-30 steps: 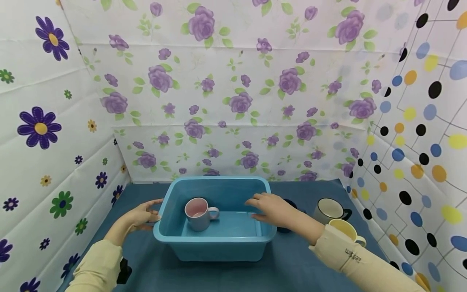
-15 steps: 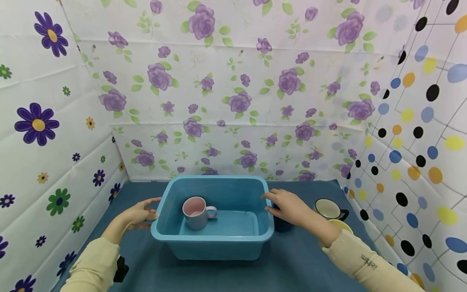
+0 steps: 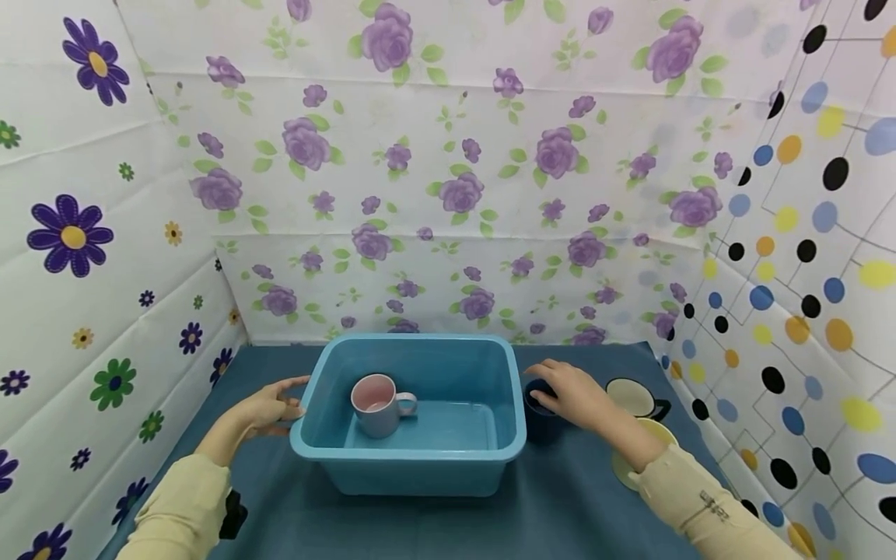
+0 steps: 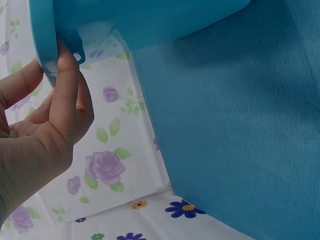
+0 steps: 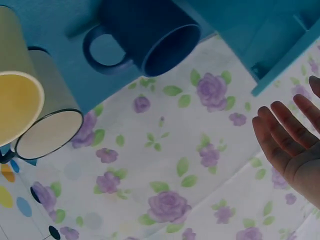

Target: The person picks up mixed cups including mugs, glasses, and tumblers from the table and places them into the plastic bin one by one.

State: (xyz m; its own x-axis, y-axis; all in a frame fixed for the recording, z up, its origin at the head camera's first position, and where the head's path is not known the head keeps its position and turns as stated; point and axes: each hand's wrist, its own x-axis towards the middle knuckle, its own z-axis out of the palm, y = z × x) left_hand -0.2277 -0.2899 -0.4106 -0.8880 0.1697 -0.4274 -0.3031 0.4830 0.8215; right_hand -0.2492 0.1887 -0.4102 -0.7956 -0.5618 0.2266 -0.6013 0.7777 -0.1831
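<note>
A light blue plastic basin [image 3: 408, 476] stands on the table, and a grey mug with a pink inside [image 3: 379, 416] sits upright in it. My left hand [image 3: 266, 408] is at the basin's left rim; the left wrist view shows its thumb and fingers [image 4: 66, 95] pinching the rim. My right hand [image 3: 570, 393] hovers over a dark blue mug [image 3: 540, 424] just right of the basin and partly hides it. In the right wrist view the right hand's fingers [image 5: 282, 132] are extended and apart from the dark blue mug [image 5: 145, 35].
To the right stand a white mug with a black rim and handle [image 3: 630, 398] and a yellow mug [image 3: 656, 429], partly behind my right forearm. A small black object [image 3: 233, 515] shows beside my left sleeve. Patterned sheets [image 3: 448, 194] wall in the blue-covered table [image 3: 280, 482].
My right hand has moved right, from above the basin's interior, past its right rim, to over the dark blue mug. The left hand has stayed at the left rim.
</note>
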